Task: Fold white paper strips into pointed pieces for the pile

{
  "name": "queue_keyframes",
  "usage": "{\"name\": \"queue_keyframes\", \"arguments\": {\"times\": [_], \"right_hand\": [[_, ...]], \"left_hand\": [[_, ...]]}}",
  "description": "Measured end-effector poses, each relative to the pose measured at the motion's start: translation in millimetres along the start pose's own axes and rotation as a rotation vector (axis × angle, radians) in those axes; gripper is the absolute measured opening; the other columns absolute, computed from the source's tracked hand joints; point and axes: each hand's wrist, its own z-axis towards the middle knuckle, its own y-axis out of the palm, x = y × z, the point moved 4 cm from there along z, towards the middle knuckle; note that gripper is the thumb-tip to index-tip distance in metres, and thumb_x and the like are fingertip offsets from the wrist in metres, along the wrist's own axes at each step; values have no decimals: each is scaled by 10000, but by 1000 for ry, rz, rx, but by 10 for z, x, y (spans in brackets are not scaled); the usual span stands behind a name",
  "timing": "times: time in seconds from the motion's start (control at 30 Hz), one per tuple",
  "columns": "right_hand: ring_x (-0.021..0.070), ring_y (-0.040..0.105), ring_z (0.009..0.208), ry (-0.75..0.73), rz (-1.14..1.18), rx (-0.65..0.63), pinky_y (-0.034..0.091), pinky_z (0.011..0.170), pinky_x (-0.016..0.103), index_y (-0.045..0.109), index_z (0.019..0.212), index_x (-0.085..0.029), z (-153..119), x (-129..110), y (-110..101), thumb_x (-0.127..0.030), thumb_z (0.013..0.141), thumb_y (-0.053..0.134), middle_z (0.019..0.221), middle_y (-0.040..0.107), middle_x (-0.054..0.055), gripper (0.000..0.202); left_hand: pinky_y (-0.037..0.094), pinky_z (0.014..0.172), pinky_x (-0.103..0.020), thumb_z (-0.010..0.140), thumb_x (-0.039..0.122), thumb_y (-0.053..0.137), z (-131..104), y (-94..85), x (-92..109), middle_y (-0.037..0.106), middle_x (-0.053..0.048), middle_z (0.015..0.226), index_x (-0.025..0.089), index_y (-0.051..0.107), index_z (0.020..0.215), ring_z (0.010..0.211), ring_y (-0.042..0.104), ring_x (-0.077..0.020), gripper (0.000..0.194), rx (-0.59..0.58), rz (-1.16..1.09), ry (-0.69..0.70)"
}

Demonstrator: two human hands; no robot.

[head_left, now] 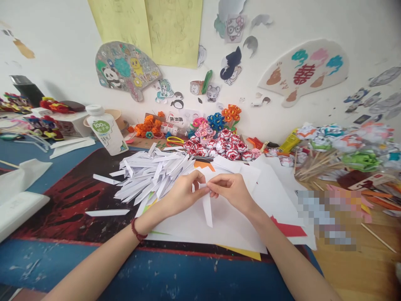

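Observation:
Both hands meet over the white paper sheets [241, 225] in the middle of the desk. My left hand [184, 190] pinches the top of a white paper strip [207, 209], which hangs down at a slight tilt. From the other side, the fingertips of my right hand [232, 190] are closed on the same strip's top end, so the exact fold there is partly hidden. Left of my hands lies a heap of folded white paper strips [156, 171]. One loose strip [107, 212] rests apart on the dark mat [72, 196].
Behind the heap stand a white bottle [106, 129] and red-and-white paper flowers [225, 144]. Yellow-handled scissors [176, 140] lie nearby. On the right, paper flowers on wooden sticks [316, 165] cover the wooden surface [363, 267]. A white box-like object [21, 211] sits at the left edge.

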Motion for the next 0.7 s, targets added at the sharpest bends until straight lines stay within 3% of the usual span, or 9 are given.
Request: {"name": "queue_keyframes", "arguments": {"times": [0.13,0.33,0.7], "right_hand": [[126,617,548,-7,2,7,525,547,248,719,769,-130,-3,-24,-12,-294,771,707,621,669,36,164],[124,612,539,-6,14,34,518,541,248,719,778,-136,6,-3,-44,-309,767,711,617,667,32,174],[131,615,545,57,24,-7,513,543,256,710,797,-128,23,49,-42,-356,754,718,620,676,40,232]], "left_hand": [[393,604,-235,887,328,530,-10,12,51,625,9,730,169,599,785,643,535,-108,201,-50,31,19],[383,595,-222,855,295,592,-50,-26,73,605,15,721,168,602,863,632,523,-101,127,155,63,65],[454,612,-240,848,316,594,-11,-23,-54,629,-9,700,163,617,862,618,566,-111,155,162,-211,-20]]}}
